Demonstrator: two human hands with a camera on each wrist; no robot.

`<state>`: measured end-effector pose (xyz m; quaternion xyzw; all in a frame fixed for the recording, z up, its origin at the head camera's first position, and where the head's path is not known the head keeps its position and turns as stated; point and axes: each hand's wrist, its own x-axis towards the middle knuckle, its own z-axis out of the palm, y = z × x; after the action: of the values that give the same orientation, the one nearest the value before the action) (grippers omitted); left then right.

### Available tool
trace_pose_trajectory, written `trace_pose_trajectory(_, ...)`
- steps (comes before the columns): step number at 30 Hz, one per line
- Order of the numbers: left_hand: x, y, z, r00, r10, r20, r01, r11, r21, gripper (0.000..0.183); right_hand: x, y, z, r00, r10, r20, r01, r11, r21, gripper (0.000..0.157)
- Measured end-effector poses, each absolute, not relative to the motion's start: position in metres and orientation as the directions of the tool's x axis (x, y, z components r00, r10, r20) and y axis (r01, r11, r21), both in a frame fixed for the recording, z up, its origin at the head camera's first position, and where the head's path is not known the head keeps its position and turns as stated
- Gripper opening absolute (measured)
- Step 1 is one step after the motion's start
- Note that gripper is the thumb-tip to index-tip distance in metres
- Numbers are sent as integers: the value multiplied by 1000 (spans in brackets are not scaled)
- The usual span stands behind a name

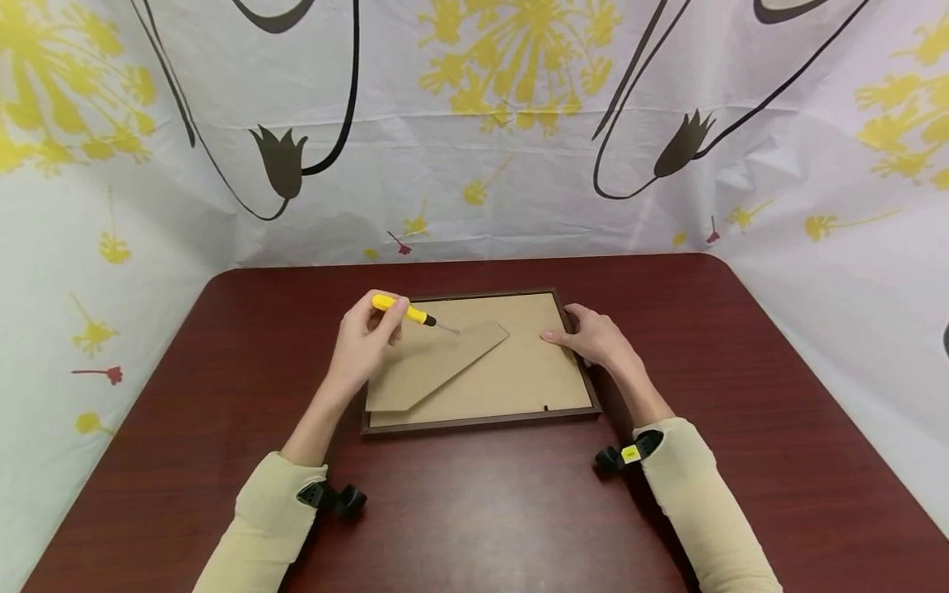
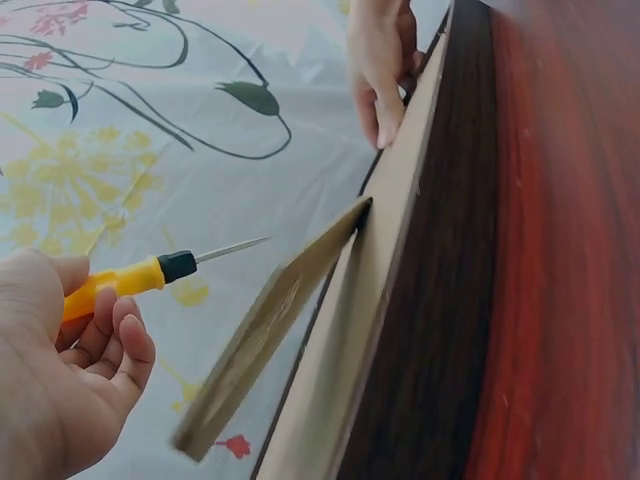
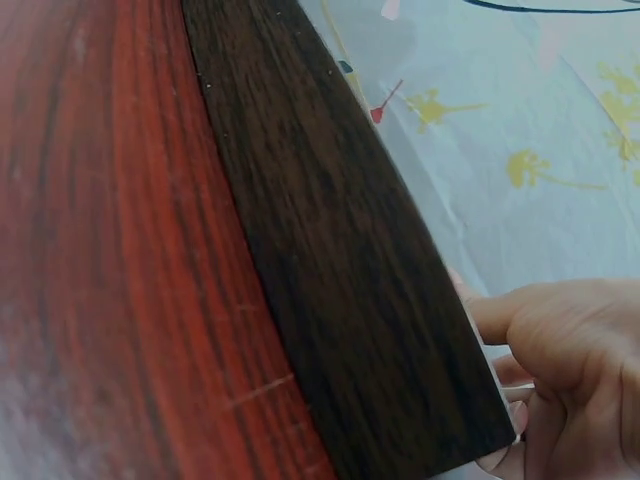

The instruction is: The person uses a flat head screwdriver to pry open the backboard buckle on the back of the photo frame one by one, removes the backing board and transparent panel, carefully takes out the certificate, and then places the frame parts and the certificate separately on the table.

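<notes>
A picture frame point(image 1: 485, 418) lies face down, its tan backing board point(image 1: 534, 371) upward and dark wood edges around it. The easel stand point(image 1: 437, 362) on the backing tilts up from the board, as the left wrist view shows. My left hand point(image 1: 365, 339) holds a yellow screwdriver point(image 1: 400, 310) with a black collar; its thin metal shaft points right, over the stand in the head view. My right hand point(image 1: 596, 336) grips the frame's right edge, thumb on the backing and the other fingers at the outer side. In the right wrist view the dark frame side point(image 3: 340, 240) hides some fingertips.
The frame lies on a dark red wooden table point(image 1: 474, 511) with rounded far corners. Behind it hangs a white cloth point(image 1: 549, 198) printed with yellow and dark flowers. A small dark tab point(image 1: 546, 408) sits at the frame's near edge.
</notes>
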<state>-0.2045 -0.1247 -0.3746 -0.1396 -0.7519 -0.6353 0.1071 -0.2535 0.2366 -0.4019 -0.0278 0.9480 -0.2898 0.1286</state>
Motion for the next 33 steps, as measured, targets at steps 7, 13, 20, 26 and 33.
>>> trace_pose_trajectory(7, -210, -108, -370, -939, 61, 337, 342, 121, 932, 29, -252, 233, -401, -970, -108, -216, 26, 845, -535, 88)
trace_pose_trajectory(13, -215, -96, -366, -949, 95, 300, 312, 154, 938, 33, -251, 231, -398, -971, -95, -218, 37, 845, -533, 86)
trace_pose_trajectory(20, -220, -82, -365, -945, 163, 283, 301, 96, 949, 24, -253, 226, -400, -980, -68, -188, 37, 862, -506, 84)
trace_pose_trajectory(26, -221, -73, -365, -948, 228, 222, 246, 81, 966, 24, -258, 218, -403, -983, -56, -177, 38, 870, -491, 83)
trace_pose_trajectory(33, -222, -62, -367, -948, 258, 189, 225, 121, 967, 29, -259, 214, -402, -984, -66, -168, 27, 867, -497, 82)
